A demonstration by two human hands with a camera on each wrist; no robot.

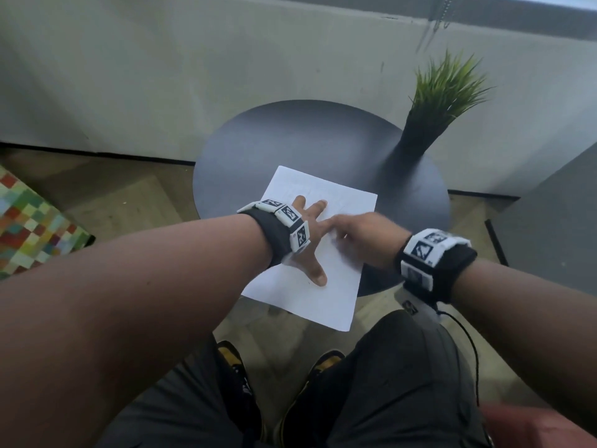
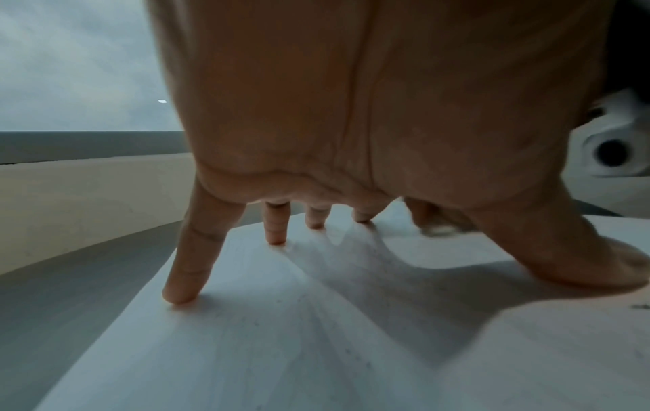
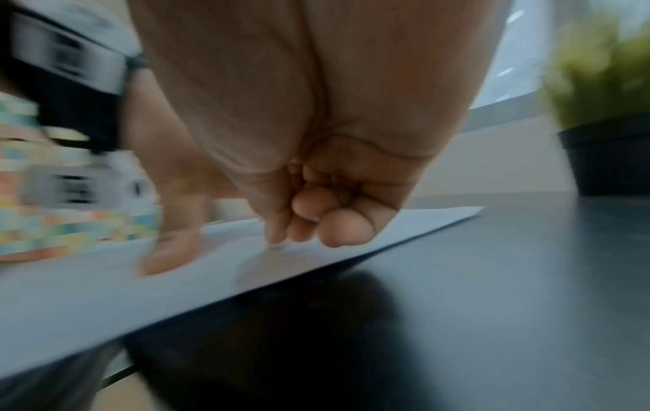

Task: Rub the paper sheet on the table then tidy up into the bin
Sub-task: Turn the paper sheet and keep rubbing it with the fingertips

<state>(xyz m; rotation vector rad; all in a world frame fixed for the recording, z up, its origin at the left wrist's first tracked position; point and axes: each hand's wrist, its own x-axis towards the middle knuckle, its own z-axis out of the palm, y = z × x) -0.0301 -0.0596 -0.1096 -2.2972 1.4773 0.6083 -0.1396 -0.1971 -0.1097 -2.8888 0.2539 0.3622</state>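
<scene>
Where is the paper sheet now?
In the head view the paper sheet lies on the round table's near side, overhanging its edge, under the left hand.

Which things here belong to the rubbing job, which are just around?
Job: paper sheet; round table; left hand pressing the sheet flat; right hand, fingers curled, something small at its fingertips, unclear.
Around: potted plant; patchwork cushion.
</scene>
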